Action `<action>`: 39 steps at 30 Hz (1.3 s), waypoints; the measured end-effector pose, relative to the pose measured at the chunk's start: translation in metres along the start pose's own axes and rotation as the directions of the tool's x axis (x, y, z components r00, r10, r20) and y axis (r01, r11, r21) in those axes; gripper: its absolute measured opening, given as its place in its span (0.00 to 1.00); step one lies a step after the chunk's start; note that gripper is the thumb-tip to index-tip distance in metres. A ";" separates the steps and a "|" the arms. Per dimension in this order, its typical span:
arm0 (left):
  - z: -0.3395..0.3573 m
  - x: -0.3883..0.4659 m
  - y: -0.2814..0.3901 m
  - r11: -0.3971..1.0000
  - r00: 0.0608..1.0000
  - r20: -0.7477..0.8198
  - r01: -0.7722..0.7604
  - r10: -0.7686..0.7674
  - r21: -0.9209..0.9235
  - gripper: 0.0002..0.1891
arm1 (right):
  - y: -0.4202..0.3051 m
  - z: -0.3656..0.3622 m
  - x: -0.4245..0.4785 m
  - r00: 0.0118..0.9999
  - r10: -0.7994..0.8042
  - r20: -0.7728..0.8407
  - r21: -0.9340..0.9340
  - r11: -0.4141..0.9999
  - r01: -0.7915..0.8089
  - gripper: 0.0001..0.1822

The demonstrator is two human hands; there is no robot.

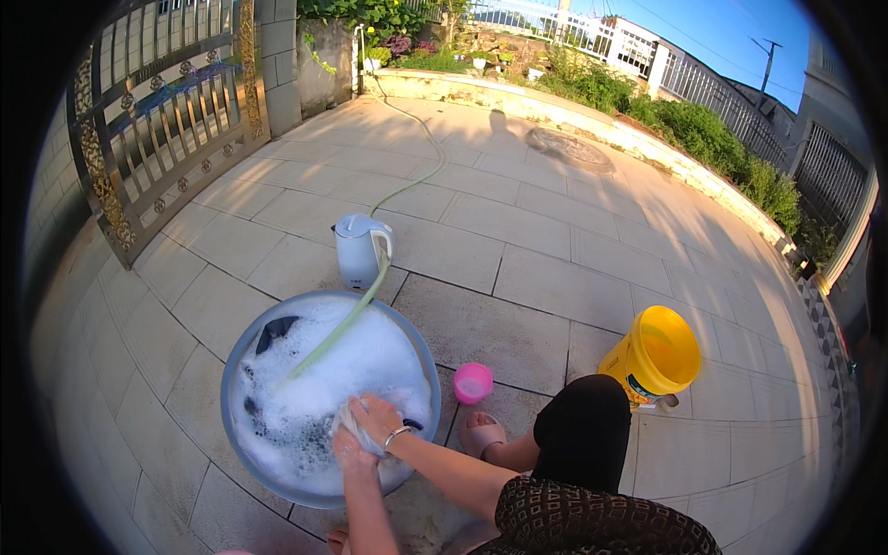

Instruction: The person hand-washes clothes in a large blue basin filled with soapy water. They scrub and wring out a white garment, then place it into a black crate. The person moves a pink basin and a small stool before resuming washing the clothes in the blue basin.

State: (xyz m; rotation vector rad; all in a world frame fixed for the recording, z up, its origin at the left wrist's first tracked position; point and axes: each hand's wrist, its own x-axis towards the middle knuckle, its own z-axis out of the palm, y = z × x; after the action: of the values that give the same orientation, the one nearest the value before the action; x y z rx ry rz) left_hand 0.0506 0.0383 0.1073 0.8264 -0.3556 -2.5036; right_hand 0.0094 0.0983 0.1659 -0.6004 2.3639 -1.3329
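Both my hands are together over the near right part of a large round basin full of white suds. My left hand grips a wet, whitish cloth from the near side. Against the cloth's upper right side, my right hand has its fingers closed on it; a bracelet is on that wrist. Dark fabric pokes out of the foam at the basin's far left. A pale green hose runs over the far rim and down into the suds.
Just beyond the basin stands a light blue electric kettle. A small pink bowl sits right of the basin, near my sandaled foot. A yellow bucket stands farther right. A metal gate is at the upper left.
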 end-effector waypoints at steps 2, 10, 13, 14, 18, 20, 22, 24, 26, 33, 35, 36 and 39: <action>0.009 -0.014 0.010 1.000 1.000 0.004 -0.012 0.012 0.000 0.19 | -0.001 -0.002 -0.001 0.971 -0.117 0.207 -0.068 0.989 0.134 0.21; 0.032 -0.023 0.015 0.753 0.924 -0.060 -0.270 0.379 0.601 0.18 | 0.000 -0.005 0.003 0.968 -0.012 0.251 0.393 0.915 -0.090 0.26; 0.030 -0.025 0.018 0.820 0.953 -0.046 -0.233 0.300 0.522 0.21 | 0.012 -0.010 0.015 0.917 0.001 0.400 0.196 0.977 -0.086 0.30; 0.026 -0.025 0.019 0.868 0.967 -0.047 -0.202 0.250 0.453 0.22 | 0.018 -0.011 0.019 0.906 0.038 0.422 0.080 0.994 -0.080 0.29; -0.002 -0.020 0.019 0.961 0.967 -0.250 0.117 -0.053 0.249 0.24 | 0.030 -0.005 0.023 0.949 -0.111 0.295 -0.203 0.963 0.176 0.20; -0.025 -0.011 0.014 0.990 0.990 -0.023 0.141 -0.141 0.026 0.23 | 0.031 0.005 0.010 0.944 -0.328 0.044 -0.157 0.930 0.331 0.17; -0.047 -0.002 0.011 0.986 0.982 0.172 0.105 -0.082 -0.129 0.20 | 0.026 0.018 -0.014 0.931 -0.287 0.225 0.031 0.957 0.287 0.13; -0.064 -0.002 0.009 0.986 0.997 0.059 0.059 -0.051 -0.155 0.20 | 0.019 0.029 -0.034 0.860 -0.400 0.316 0.219 0.913 0.344 0.10; -0.067 -0.003 0.008 0.986 1.000 0.020 0.017 -0.014 -0.165 0.20 | 0.010 0.036 -0.037 0.794 -0.525 0.306 0.081 0.846 0.527 0.11; -0.021 -0.014 0.025 0.942 0.921 -0.229 -0.333 0.314 -0.049 0.12 | -0.009 0.052 0.015 0.985 -0.128 0.117 -0.158 0.977 0.146 0.20; -0.020 -0.016 0.039 0.818 0.801 -0.220 -0.484 0.557 0.309 0.11 | -0.006 0.062 0.009 0.975 -0.116 0.191 0.007 0.993 0.117 0.21; -0.021 -0.016 0.045 0.742 0.747 -0.217 -0.494 0.629 0.452 0.11 | -0.002 0.066 0.007 0.962 -0.085 0.259 0.092 0.994 0.063 0.22; -0.027 -0.006 0.058 0.487 0.573 -0.120 -0.546 0.811 0.682 0.14 | 0.017 0.068 0.030 0.906 -0.164 0.391 0.103 0.986 0.134 0.22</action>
State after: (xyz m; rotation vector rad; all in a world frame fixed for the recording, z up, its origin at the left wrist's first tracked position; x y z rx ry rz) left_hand 0.0922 -0.0108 0.1108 1.1358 -1.0954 -1.3494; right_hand 0.0153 0.0424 0.1153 -0.9483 1.9624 -1.2138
